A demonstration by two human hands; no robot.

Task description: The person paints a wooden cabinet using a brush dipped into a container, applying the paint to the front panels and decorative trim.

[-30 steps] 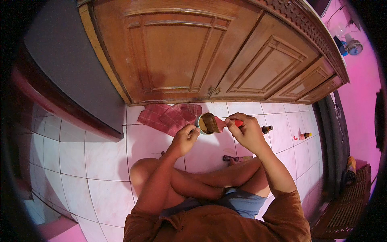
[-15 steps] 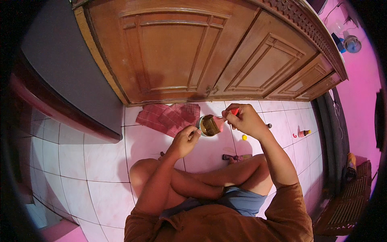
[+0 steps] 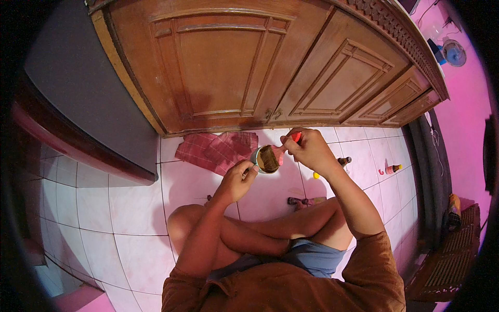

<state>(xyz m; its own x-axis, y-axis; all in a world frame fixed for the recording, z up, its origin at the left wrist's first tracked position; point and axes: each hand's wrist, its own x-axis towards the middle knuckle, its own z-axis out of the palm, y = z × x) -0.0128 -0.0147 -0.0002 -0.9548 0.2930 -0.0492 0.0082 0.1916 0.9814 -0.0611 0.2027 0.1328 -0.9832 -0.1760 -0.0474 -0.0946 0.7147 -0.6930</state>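
Note:
My left hand (image 3: 239,180) is closed, its thumb and fingers pinching the near left side of a small pale cup (image 3: 255,158) above the floor. In my right hand (image 3: 311,151) is a paintbrush (image 3: 268,158), its red handle end showing between the fingers. The brush's wide brown bristles lie over the mouth of the cup and hide most of its inside. Whether the tips touch what is in the cup, I cannot tell. Behind the cup, a red checked cloth (image 3: 200,151) lies crumpled on the tiles.
A wooden cabinet (image 3: 223,67) with panelled doors rises just beyond the cloth. On the floor to the right are a yellow cap (image 3: 316,176), a dark-capped bottle (image 3: 343,161) partly behind my forearm, and a bottle with a yellow top (image 3: 393,169). My crossed legs (image 3: 249,234) are in front.
My right hand has shifted slightly left and away from me, bringing the bristles further over the cup. More of the dark-capped bottle shows beside my forearm. My left hand has barely moved.

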